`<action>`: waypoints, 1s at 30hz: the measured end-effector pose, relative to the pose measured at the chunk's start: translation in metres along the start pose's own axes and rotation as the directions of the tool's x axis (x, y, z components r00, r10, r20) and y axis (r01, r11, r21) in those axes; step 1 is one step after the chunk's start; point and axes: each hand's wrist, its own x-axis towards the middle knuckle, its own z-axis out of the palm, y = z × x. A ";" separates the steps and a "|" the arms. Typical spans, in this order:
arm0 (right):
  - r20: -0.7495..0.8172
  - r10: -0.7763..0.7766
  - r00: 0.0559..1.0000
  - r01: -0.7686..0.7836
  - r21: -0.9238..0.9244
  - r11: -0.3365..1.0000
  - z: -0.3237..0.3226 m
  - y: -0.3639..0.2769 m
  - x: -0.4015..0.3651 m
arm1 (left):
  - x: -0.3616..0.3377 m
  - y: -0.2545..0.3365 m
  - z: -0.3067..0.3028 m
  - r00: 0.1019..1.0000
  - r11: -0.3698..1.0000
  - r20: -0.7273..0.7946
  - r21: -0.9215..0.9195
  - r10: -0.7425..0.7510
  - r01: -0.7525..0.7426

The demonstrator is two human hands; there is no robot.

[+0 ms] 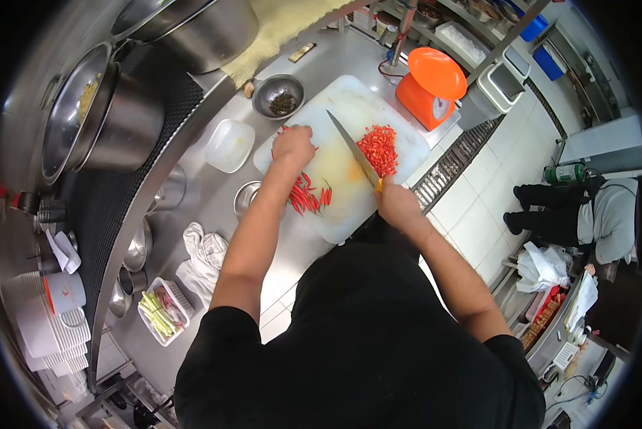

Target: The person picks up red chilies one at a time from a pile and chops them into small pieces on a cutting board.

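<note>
My right hand (398,207) grips a kitchen knife (354,149) by its yellow handle, the long blade slanting across the white cutting board (335,214). Chopped red chilies (379,150) lie in a heap to the right of the blade. At the board's left side my left hand (292,146) is closed, with red chilies (283,130) showing at its fingertips; how many it holds is hidden. Whole red chilies (308,194) are spread on the board just below that hand.
Left of the board stand a metal bowl of dark bits (279,96), a white plastic container (229,145) and a small metal bowl (247,199). An orange scale (428,89) is at the upper right. A white cloth (203,261) lies lower left. Another person (610,218) is at far right.
</note>
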 end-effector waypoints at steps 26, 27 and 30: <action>-0.024 -0.037 0.999 0.035 -0.048 0.998 -0.024 -0.019 -0.013 | -0.088 0.067 0.052 0.997 0.952 -0.033 -0.296 0.067 -0.074; -0.015 -0.047 0.999 0.046 -0.051 0.998 -0.024 -0.021 -0.013 | -0.089 0.066 0.052 0.998 0.951 -0.031 -0.303 0.061 -0.068; 0.004 -0.065 0.998 0.065 -0.069 0.996 -0.025 -0.021 -0.009 | -0.091 0.067 0.054 0.997 0.949 -0.052 -0.306 0.059 -0.072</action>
